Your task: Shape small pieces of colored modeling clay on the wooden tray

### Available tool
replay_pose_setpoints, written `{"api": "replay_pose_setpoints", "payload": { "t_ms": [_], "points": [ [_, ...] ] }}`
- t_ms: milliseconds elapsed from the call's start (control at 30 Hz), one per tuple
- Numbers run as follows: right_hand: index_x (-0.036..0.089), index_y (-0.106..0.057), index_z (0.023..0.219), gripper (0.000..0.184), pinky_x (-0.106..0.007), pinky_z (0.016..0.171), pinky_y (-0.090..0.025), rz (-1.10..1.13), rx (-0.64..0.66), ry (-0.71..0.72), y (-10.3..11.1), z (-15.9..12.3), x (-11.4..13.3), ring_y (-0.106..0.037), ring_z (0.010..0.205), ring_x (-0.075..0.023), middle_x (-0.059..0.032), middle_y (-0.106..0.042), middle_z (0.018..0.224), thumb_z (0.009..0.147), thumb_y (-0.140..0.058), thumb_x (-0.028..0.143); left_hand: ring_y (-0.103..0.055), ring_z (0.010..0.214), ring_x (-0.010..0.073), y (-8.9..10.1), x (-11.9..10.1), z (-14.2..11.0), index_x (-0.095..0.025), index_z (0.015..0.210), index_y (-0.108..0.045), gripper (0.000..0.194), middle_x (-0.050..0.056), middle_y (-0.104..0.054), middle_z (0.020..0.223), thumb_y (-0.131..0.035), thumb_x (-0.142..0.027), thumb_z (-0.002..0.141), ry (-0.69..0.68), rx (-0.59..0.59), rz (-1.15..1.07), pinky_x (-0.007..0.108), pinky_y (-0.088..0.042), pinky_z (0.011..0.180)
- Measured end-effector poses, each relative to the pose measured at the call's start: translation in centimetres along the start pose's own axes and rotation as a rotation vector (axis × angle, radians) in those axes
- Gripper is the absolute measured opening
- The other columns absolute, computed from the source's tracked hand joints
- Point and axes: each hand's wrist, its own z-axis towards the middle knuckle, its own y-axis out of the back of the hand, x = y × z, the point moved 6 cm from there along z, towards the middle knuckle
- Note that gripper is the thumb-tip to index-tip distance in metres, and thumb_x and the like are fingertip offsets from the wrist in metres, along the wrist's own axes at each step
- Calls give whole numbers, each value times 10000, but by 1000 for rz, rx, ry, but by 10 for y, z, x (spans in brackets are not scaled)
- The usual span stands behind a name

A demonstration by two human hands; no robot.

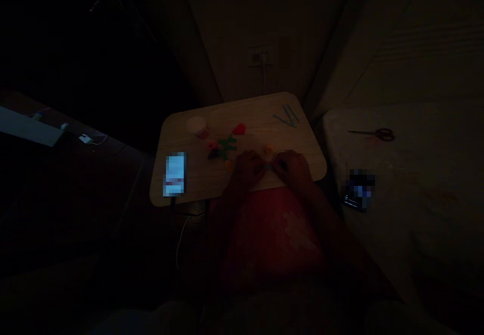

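The scene is very dark. My left hand (249, 168) and my right hand (293, 168) meet low over the small wooden table (227, 116), fingers closed. Between their fingertips shows a small blue-green piece (268, 166), mostly covered, its kind unclear. Just beyond my fingers lies a small yellow-orange piece (268, 148). Left of my left hand are a green branched piece (227, 143), a pink piece (212, 145), a dark purple piece (214, 153) and an orange piece (228, 164). A red piece (239, 129) rests farther back.
Thin blue strips (289, 117) lie at the table's back right. A round whitish tub (197, 125) stands back left, and a lit phone (175, 175) lies front left. Scissors (372, 134) and a dark shiny object (358, 190) lie on the pale surface to the right.
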Motion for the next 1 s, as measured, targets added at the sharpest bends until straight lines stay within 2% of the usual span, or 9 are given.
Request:
{"api": "replay_pose_setpoints", "payload": {
  "t_ms": [200, 333, 433, 667, 1000],
  "points": [
    [207, -706, 818, 156, -400, 796, -425, -7, 0, -4, -3, -2, 0, -653, 867, -285, -98, -757, 855, 934, -637, 286, -629, 1080, 270, 1, 1, 1, -218, 1016, -788, 127, 82, -708, 1093, -746, -269, 906, 11, 0, -20, 446, -486, 999],
    [217, -673, 812, 218, -377, 769, -449, 204, -112, -89, 3, -6, -9, -643, 806, -251, -78, -723, 815, 957, -591, 358, -629, 1071, 265, 2, -1, 0, -210, 1009, -786, 125, 84, -707, 1084, -735, -293, 931, 7, -10, -28, 436, -487, 995],
    [227, -651, 790, 227, -365, 729, -450, 277, -179, -163, 7, -8, -15, -629, 777, -243, -70, -699, 793, 948, -573, 369, -630, 1085, 263, 3, -2, -1, -216, 1001, -781, 120, 81, -704, 1097, -723, -305, 944, 4, -15, -40, 438, -484, 1010],
    [235, -666, 780, 220, -381, 757, -462, 261, -167, -158, 5, -9, -15, -634, 806, -254, -70, -711, 802, 936, -602, 376, -628, 1126, 271, 4, -3, -4, -229, 1082, -747, 155, 75, -711, 1117, -713, -274, 938, 10, -23, -62, 456, -472, 1060],
    [231, -662, 779, 212, -378, 757, -459, 241, -165, -164, 6, -8, -14, -629, 803, -254, -76, -703, 800, 923, -598, 373, -635, 1079, 270, 2, -5, 3, -203, 990, -756, 108, 93, -701, 1066, -687, -280, 960, 5, -30, -23, 449, -495, 1012]
  ]
}}
